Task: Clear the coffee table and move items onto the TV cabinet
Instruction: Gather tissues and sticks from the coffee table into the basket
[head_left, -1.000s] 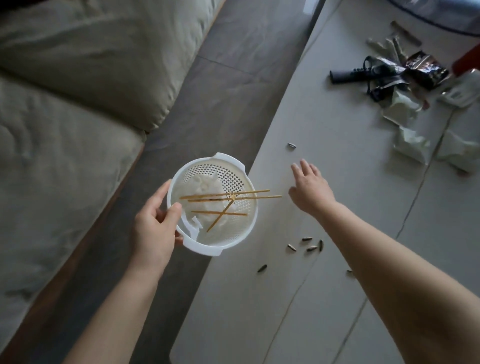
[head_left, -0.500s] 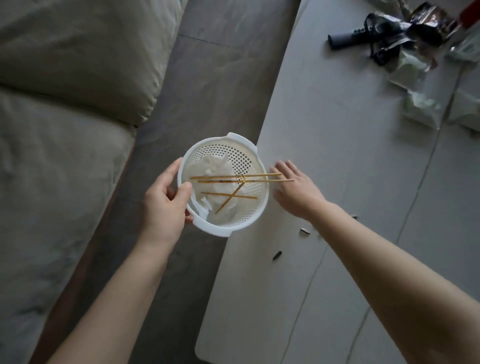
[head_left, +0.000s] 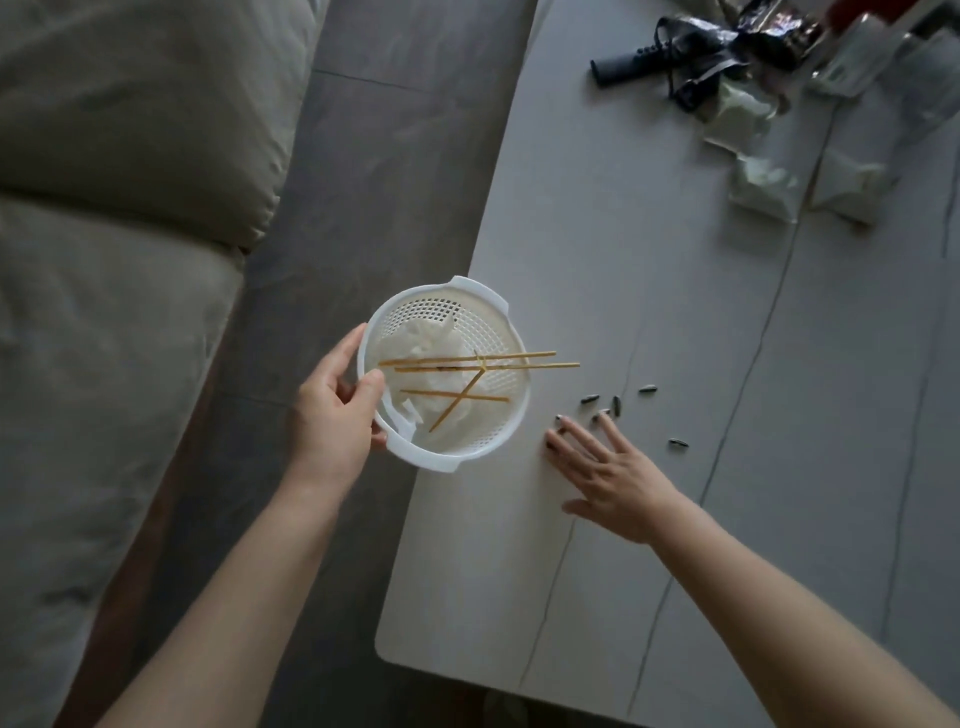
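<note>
Withdrawn from the basket (head_left: 483, 436), right hand (head_left: 608, 475) lies flat beside seeds (head_left: 615, 405); left hand (head_left: 327, 421) grips its rim.

A: The basket (head_left: 445, 366) is white with a fine perforated grid, and the sticks (head_left: 467, 364) across it are tan.

B: The table (head_left: 675, 312) is pale grey with thin dark lines. The seeds (head_left: 616, 405) are dark with light stripes; the sofa (head_left: 104, 208) on the left is beige.
</note>
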